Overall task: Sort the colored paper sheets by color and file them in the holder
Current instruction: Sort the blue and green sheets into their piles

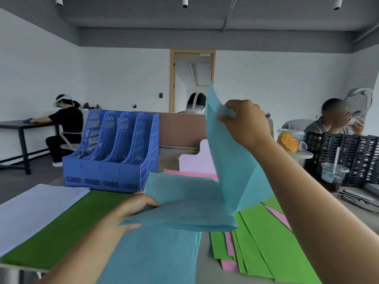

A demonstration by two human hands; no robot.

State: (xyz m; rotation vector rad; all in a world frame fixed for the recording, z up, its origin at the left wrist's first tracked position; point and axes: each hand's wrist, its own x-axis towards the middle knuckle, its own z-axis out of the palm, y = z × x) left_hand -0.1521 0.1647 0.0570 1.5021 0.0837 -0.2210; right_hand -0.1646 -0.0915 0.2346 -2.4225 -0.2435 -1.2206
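My right hand [245, 123] pinches the top edge of a light blue sheet [227, 160] and lifts it upright above the table. My left hand [131, 210] grips the left edge of a bundle of blue sheets [180, 203] held just above a flat blue stack [151, 257]. A mixed spread of bright green sheets [266, 242] and pink sheets [229, 265] lies on the right. Further left lie a dark green stack [61, 228] and a white stack [34, 206]. The blue mesh file holder [110, 152] stands behind them, its slots holding nothing I can see.
A pale pink board [194, 160] stands behind the papers. At the right are a black crate [348, 154], a lidded drink cup with a straw [333, 173] and a clear container [290, 138]. Other people sit at the left, back and right.
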